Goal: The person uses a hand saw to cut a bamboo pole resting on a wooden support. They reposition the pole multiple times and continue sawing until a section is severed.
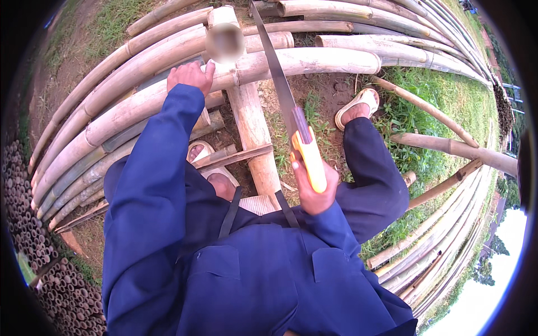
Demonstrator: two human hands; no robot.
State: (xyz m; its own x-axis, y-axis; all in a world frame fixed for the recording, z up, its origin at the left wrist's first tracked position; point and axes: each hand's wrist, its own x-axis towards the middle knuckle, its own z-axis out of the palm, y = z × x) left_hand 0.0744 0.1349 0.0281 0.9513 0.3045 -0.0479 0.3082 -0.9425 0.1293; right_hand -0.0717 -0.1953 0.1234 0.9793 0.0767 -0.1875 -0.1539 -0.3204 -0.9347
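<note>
Two hands at work: right hand (315,193) clamped on the light, rigid handsaw (291,112) at its yellow handle, left hand (190,75) steadying the stiff, smooth bamboo pole (302,60) beyond the grip.

saw handle (310,159): bright orange-yellow, in my right hand (314,193)
saw blade (278,78): dull grey steel
my sleeves (159,168): deep plain navy blue
bamboo poles (314,59): pale tan, some greenish-grey, with darker node rings
my sandals (358,101): cream
grass (443,95): vivid green over brown soil
stacked bamboo ends (33,246): grey-brown, dark hollow centres
</note>
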